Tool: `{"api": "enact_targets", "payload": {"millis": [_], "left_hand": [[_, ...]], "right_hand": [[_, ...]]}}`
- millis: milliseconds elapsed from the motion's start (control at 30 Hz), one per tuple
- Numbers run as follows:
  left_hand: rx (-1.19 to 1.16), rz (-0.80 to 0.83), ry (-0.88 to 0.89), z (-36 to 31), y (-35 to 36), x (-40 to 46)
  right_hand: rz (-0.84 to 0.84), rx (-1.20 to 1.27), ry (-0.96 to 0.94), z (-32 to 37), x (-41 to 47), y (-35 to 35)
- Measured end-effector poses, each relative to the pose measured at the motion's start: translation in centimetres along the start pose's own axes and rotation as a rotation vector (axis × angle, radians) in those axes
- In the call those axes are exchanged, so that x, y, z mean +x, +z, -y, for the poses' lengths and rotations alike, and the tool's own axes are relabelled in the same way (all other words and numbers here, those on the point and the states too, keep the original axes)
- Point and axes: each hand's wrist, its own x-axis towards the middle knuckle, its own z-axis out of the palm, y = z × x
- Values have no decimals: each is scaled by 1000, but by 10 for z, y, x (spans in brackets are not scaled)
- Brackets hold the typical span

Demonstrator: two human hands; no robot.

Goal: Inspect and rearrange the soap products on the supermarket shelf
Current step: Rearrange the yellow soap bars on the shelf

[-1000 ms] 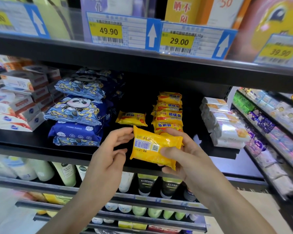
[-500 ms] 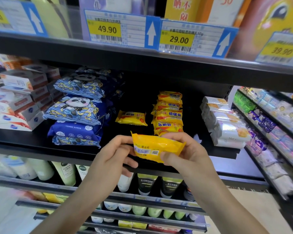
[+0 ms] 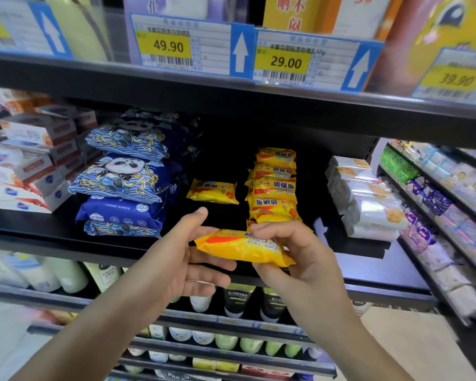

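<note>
Soap packet point(image 3: 243, 247): yellow, held flat between both hands, in front of the shelf point(image 3: 66, 243) edge.
Right hand point(image 3: 300, 259): fingers curled round its right end.
Left hand point(image 3: 182, 259): spread fingers touching its left end.
Soap stack point(image 3: 274, 185): just behind.

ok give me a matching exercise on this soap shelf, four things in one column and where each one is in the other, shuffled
Things:
1. held yellow soap bar
2. lone yellow soap bar
3. blue panda packs
4. white wrapped soaps

Places:
A. stacked at the shelf's right end
B. lying alone, left of the yellow stack
C. between the left hand and right hand
D. stacked left of the yellow soaps

Pairs: 1-C, 2-B, 3-D, 4-A
</note>
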Motion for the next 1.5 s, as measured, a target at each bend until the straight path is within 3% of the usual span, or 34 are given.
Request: {"api": "enact_targets", "payload": {"millis": [133,233,500,833,1067,1133,1267,1367,1500], "left_hand": [[69,198,66,7,-5,-1],[15,45,8,1,1,3],[-4,-56,127,10,1,2],[5,-143,251,10,7,7],[-263,-120,297,13,0,21],[-62,-168,363,22,-5,25],[620,-304,608,34,-10,27],[1081,-353,663,33,-9,37],[1272,-359,678,34,-10,56]], "right_hand": [[9,-72,-47,-2,-4,1],[8,-173,-97,-6,-6,2],[264,-495,-88,2,-4,-7],[307,-1118,-317,18,29,-4],[328,-1066,-240,28,78,-10],[313,-1053,-172,29,97,-17],[341,-1027,1,22,142,-23],[406,-1023,78,10,171,-14],[430,-1049,106,-13,196,5]]}}
